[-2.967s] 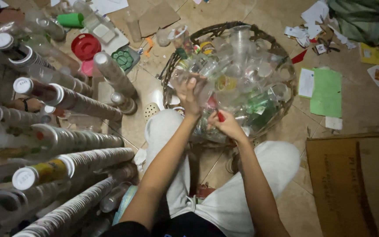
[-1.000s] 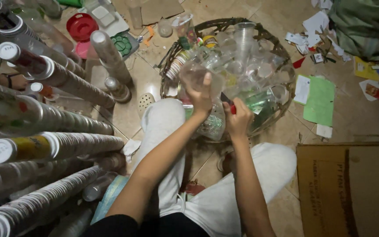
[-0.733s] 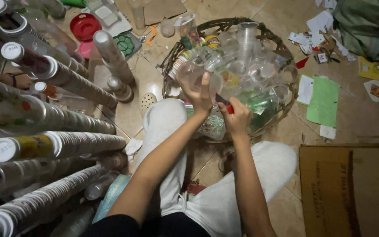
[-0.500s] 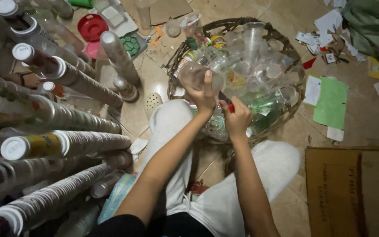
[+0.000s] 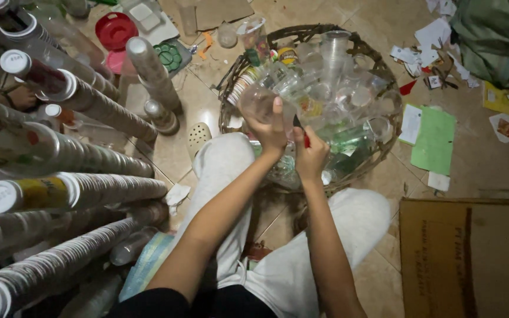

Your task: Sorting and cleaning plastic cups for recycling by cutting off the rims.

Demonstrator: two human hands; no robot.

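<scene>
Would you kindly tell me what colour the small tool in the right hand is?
Red, as far as it shows: the tool pokes from the right hand in the head view.

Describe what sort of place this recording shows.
Probably an informal home sorting spot for used plastic: a woven round basket full of clear plastic cups, long nested stacks of cups, paper scraps on a tiled floor.

Tiled floor (image 5: pixel 478 159) is carrying a wicker basket (image 5: pixel 378 65) full of clear cups, stacked cup columns (image 5: pixel 89 188) lying at left, a red lid (image 5: pixel 116 29), green paper (image 5: pixel 434 138), paper scraps (image 5: pixel 437 35), a cardboard box (image 5: pixel 466 259) and a pale clog (image 5: pixel 198 136).
</scene>
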